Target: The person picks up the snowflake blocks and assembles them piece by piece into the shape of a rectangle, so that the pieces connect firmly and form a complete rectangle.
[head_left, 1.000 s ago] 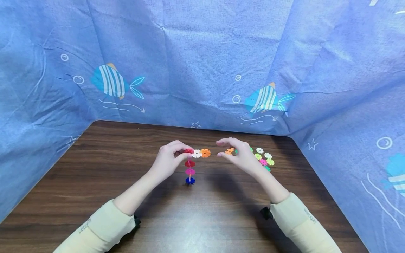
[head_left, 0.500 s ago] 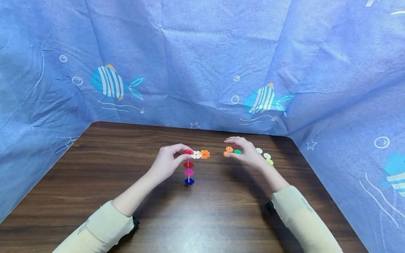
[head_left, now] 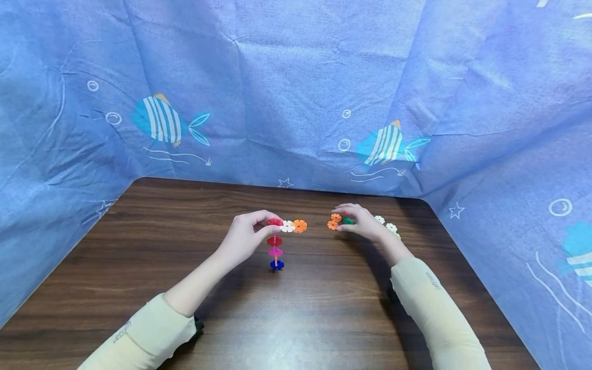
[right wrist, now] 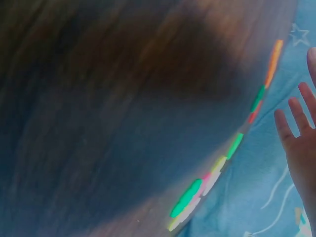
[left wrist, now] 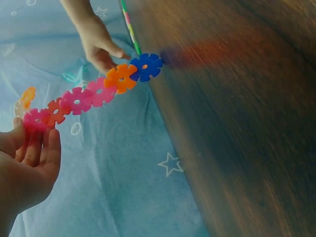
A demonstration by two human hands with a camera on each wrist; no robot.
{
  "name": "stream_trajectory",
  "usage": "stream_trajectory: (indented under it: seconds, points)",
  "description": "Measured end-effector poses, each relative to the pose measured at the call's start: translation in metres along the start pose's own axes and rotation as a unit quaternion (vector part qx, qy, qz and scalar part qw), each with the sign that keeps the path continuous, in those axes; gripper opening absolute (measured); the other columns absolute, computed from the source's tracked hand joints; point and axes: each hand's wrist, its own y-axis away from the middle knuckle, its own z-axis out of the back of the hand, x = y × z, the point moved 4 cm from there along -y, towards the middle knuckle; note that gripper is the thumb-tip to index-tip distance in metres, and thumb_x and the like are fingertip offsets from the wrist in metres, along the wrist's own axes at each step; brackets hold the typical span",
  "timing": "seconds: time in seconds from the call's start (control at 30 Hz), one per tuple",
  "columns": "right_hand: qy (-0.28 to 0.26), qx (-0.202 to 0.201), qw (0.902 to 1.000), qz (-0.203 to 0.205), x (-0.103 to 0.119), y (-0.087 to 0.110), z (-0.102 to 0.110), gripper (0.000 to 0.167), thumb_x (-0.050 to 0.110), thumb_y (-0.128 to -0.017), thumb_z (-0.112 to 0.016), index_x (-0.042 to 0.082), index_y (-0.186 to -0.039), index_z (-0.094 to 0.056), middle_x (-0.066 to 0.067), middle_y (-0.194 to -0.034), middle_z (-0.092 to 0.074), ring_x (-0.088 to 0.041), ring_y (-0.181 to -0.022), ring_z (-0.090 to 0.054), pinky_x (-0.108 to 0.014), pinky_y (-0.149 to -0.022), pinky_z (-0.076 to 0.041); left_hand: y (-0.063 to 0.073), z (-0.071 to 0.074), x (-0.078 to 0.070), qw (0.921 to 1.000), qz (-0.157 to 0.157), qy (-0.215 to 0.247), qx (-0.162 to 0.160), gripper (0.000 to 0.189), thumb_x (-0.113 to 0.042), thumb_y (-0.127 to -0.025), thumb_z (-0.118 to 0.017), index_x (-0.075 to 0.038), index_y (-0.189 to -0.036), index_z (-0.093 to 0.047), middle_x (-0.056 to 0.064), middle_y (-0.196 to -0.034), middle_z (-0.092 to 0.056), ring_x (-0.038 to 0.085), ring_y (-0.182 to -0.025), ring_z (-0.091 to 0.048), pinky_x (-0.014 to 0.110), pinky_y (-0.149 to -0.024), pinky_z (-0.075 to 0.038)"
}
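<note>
In the head view my left hand (head_left: 245,236) pinches a red flower-shaped plastic disc (head_left: 275,222) at the top of a chain of interlocking discs. Below it run red, pink and orange pieces, down to a blue disc (head_left: 277,265). A white disc (head_left: 288,226) and an orange disc (head_left: 300,226) stick out to the right from the top. The left wrist view shows thumb and fingers on a pink-red disc (left wrist: 35,119). My right hand (head_left: 363,223) hovers over loose discs, its fingers (right wrist: 298,116) extended and apart, fingertips near a green disc (head_left: 348,221).
Two loose orange discs (head_left: 334,221) lie left of the right hand. White discs (head_left: 391,227) show beyond its wrist, others partly hidden beneath it. The wooden table (head_left: 208,205) ends at a blue fish-print cloth (head_left: 296,103) behind and at both sides.
My right hand has moved right and lower, from beside the chain's orange end to over the loose discs. The left hand keeps its pinch on the chain, almost still.
</note>
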Motion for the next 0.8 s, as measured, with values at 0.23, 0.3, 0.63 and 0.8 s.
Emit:
stream_trajectory:
  seconds: [0.23,0.3,0.63,0.8]
  points:
    - [0.035,0.048,0.9983,-0.004,-0.012,-0.005,-0.010,0.048,0.022,-0.082,-0.074,0.009,-0.126,-0.061,-0.014,-0.128,-0.056,-0.034,-0.121,-0.047,-0.052,-0.101,-0.036,0.000,-0.001,0.000,1.0000,0.003,0.003,0.002,0.011,-0.019,-0.085,-0.071,-0.017,-0.095,-0.070,-0.005,-0.079,-0.070,0.010,-0.065,-0.061,0.027,-0.060,-0.051]
    - [0.045,0.056,0.9974,-0.002,-0.013,-0.007,-0.012,0.046,0.023,-0.082,-0.073,0.010,-0.125,-0.061,-0.013,-0.125,-0.058,-0.033,-0.118,-0.050,-0.051,-0.099,-0.038,-0.001,-0.001,0.000,1.0000,0.004,0.005,0.003,0.011,-0.018,-0.084,-0.071,-0.017,-0.095,-0.070,-0.005,-0.079,-0.070,0.010,-0.065,-0.061,0.027,-0.060,-0.052]
    - [0.095,0.058,0.9937,-0.010,-0.008,-0.013,-0.017,0.036,0.023,-0.082,-0.073,0.010,-0.115,-0.068,-0.010,-0.107,-0.060,-0.028,-0.103,-0.055,-0.046,-0.091,-0.043,-0.002,-0.004,0.000,0.9999,0.010,0.009,0.004,0.012,-0.015,-0.083,-0.073,-0.017,-0.094,-0.071,-0.005,-0.082,-0.070,0.010,-0.066,-0.062,0.025,-0.061,-0.052]
    - [0.098,0.042,0.9943,0.000,-0.008,-0.015,-0.017,0.028,0.021,-0.079,-0.076,0.006,-0.103,-0.070,-0.009,-0.102,-0.062,-0.028,-0.100,-0.055,-0.045,-0.090,-0.042,-0.002,-0.002,0.000,0.9999,0.009,0.012,0.005,0.013,-0.018,-0.082,-0.073,-0.018,-0.095,-0.070,-0.006,-0.082,-0.070,0.009,-0.066,-0.062,0.025,-0.060,-0.052]
